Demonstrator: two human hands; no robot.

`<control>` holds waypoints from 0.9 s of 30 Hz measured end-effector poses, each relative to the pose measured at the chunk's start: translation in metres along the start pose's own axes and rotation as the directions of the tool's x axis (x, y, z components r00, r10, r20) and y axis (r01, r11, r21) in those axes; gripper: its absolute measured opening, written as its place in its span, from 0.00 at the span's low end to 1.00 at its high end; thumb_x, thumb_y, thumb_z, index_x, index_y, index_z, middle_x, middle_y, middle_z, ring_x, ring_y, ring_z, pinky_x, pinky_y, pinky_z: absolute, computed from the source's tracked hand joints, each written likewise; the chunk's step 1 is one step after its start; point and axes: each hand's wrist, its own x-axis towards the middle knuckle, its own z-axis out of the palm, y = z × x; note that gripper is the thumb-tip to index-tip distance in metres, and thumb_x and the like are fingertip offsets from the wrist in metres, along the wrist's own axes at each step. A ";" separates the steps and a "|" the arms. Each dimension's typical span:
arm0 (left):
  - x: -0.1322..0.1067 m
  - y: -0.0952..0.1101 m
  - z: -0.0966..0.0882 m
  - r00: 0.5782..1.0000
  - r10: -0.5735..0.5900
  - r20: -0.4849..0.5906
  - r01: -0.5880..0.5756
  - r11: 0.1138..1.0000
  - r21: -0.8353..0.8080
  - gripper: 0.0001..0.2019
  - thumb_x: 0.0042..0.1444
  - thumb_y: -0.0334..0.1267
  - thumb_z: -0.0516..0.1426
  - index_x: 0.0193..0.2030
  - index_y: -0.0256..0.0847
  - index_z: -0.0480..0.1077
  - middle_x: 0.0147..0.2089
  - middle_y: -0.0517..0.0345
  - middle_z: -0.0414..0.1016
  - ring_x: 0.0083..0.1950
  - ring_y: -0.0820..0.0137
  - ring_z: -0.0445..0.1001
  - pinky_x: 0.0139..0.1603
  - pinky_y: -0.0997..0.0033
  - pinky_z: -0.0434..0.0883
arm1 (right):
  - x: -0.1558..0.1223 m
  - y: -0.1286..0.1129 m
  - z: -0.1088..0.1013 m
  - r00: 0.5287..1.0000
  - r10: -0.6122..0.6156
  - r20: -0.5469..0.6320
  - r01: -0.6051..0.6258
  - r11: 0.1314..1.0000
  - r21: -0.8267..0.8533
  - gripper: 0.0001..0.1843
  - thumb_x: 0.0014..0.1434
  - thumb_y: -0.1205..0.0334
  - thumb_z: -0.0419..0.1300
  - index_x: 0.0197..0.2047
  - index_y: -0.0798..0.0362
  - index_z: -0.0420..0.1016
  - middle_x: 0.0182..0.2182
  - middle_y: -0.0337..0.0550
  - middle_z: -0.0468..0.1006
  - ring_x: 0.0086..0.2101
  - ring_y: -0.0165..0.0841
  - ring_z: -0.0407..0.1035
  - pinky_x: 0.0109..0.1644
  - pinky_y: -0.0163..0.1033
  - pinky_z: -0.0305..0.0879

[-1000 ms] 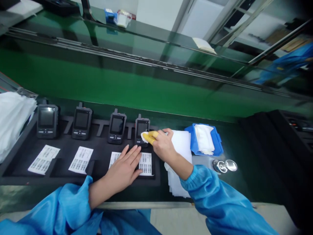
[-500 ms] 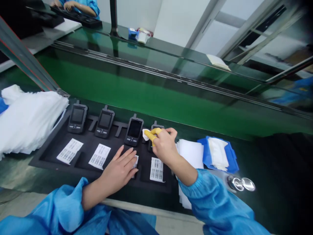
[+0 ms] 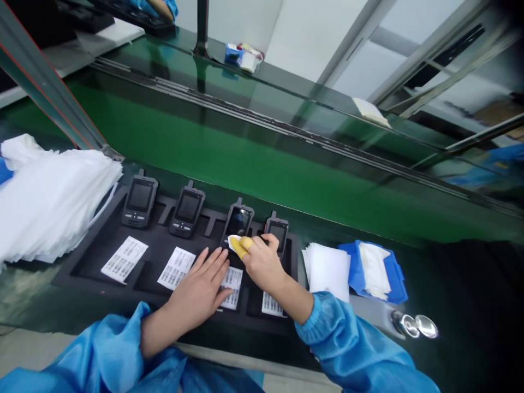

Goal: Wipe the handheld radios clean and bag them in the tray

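Several black handheld radios with screens lie in a row at the back of a black foam tray (image 3: pixel 73 270). My right hand (image 3: pixel 264 265), with yellow finger covers, pinches a small white wipe (image 3: pixel 231 241) against the lower front of the third radio (image 3: pixel 239 219) from the left. The rightmost radio (image 3: pixel 277 229) is partly behind that hand. My left hand (image 3: pixel 200 286) rests with fingers stretched out on the tray's front part, holding nothing. It lies between a printed label sheet (image 3: pixel 175 266) and another label sheet (image 3: pixel 233 284), partly covering them.
A pile of white sheets or bags (image 3: pixel 53 202) stands left of the tray. To the right are white papers (image 3: pixel 327 267), a blue packet with white wipes (image 3: pixel 375 270) and a shiny metal container (image 3: pixel 405 323) with its lid open. A person's arm (image 3: pixel 161 8) shows behind the partition.
My right hand has moved left with the wipe, from the rightmost radio to the third one. My left hand stays flat on the tray. The whole view has shifted slightly.
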 end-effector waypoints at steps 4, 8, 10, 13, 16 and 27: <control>0.001 0.000 0.000 1.000 0.000 0.004 0.000 1.000 -0.023 0.22 0.65 0.45 0.47 0.57 0.31 0.68 0.63 0.41 0.66 0.66 0.55 0.61 0.65 0.50 0.58 | 0.025 0.012 0.000 1.000 0.006 0.027 -0.006 1.000 -0.028 0.10 0.62 0.68 0.56 0.41 0.48 0.77 0.38 0.40 0.75 0.39 0.32 0.61 0.53 0.47 0.41; 0.001 0.000 -0.001 1.000 0.002 0.002 -0.002 1.000 -0.018 0.21 0.65 0.44 0.48 0.57 0.30 0.68 0.62 0.42 0.66 0.65 0.55 0.62 0.65 0.51 0.58 | 0.053 0.024 0.003 0.984 0.163 0.066 -0.158 0.985 -0.072 0.10 0.62 0.69 0.55 0.40 0.49 0.77 0.39 0.43 0.74 0.42 0.35 0.61 0.53 0.49 0.40; 0.001 0.000 -0.001 1.000 0.004 0.001 -0.004 1.000 -0.008 0.21 0.65 0.43 0.48 0.57 0.30 0.68 0.63 0.42 0.66 0.65 0.55 0.62 0.66 0.52 0.58 | 0.049 0.018 0.003 0.986 0.144 0.086 -0.141 0.989 -0.040 0.10 0.62 0.69 0.55 0.37 0.49 0.77 0.39 0.42 0.74 0.42 0.35 0.61 0.53 0.49 0.40; 0.001 0.001 -0.001 1.000 0.004 0.007 -0.004 1.000 0.016 0.22 0.65 0.43 0.48 0.57 0.29 0.68 0.62 0.42 0.66 0.65 0.55 0.62 0.66 0.52 0.58 | 0.028 0.001 0.001 0.996 0.024 0.091 -0.025 1.000 0.010 0.10 0.62 0.68 0.56 0.38 0.48 0.77 0.37 0.40 0.74 0.41 0.33 0.61 0.52 0.48 0.42; 0.002 0.001 -0.002 1.000 0.018 0.017 -0.019 0.999 0.044 0.23 0.65 0.44 0.48 0.57 0.27 0.67 0.62 0.41 0.67 0.64 0.55 0.63 0.65 0.53 0.59 | 0.016 -0.009 0.000 0.997 -0.035 0.067 0.035 0.999 -0.001 0.09 0.63 0.66 0.55 0.40 0.47 0.77 0.35 0.38 0.75 0.39 0.32 0.61 0.52 0.47 0.43; 0.004 0.000 -0.001 1.000 0.027 0.013 -0.027 0.999 0.024 0.22 0.65 0.41 0.47 0.57 0.27 0.68 0.62 0.40 0.66 0.65 0.55 0.63 0.65 0.52 0.59 | 0.044 0.034 0.001 0.972 0.234 0.034 -0.231 0.970 -0.078 0.11 0.60 0.71 0.56 0.32 0.48 0.78 0.35 0.40 0.74 0.39 0.34 0.60 0.52 0.49 0.40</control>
